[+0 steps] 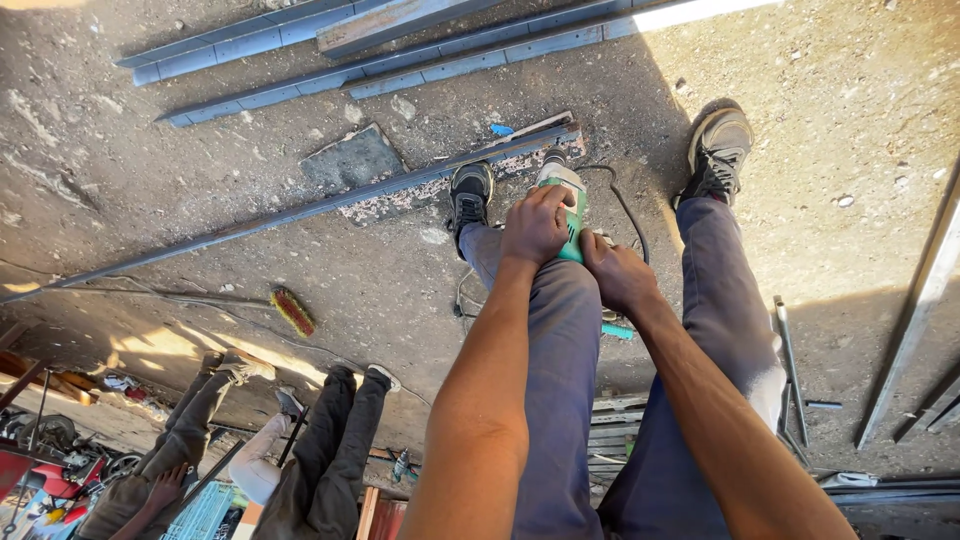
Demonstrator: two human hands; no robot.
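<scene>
Gripping one green grinder (572,215): two hands, left hand (535,226), right hand (620,275).

Two hands (575,250), one green grinder (570,205), one brush (293,311), and two shoes (470,195) pinning one long bar (300,212).

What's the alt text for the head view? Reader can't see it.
Seen from above, a person's left hand and right hand grip a green angle grinder at a long metal bar lying on a dirt floor, the left shoe planted on the bar. More metal bars lie beyond; other people's legs stand lower left.
</scene>
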